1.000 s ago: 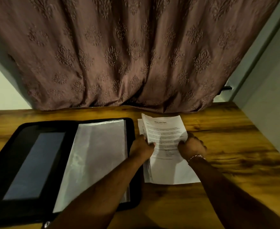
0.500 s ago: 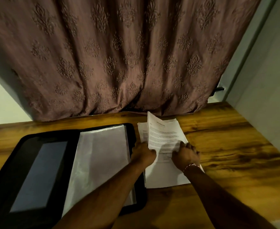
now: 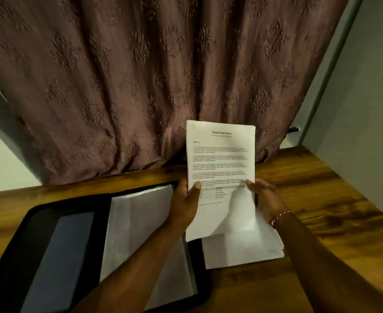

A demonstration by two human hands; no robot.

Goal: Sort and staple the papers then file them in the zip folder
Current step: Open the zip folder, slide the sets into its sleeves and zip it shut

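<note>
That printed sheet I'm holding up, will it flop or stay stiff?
Probably floppy: the printed sheet stands upright with the left hand and right hand pinching both side edges, and its lower part bows. Likely light, being thin.

Wooden table, open black zip folder, paper stack

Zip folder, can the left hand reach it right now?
Probably yes. The zip folder lies open just beside the left hand, with nothing between them. But that hand and the right hand are both holding up the printed sheet, so it would have to let go first.
</note>
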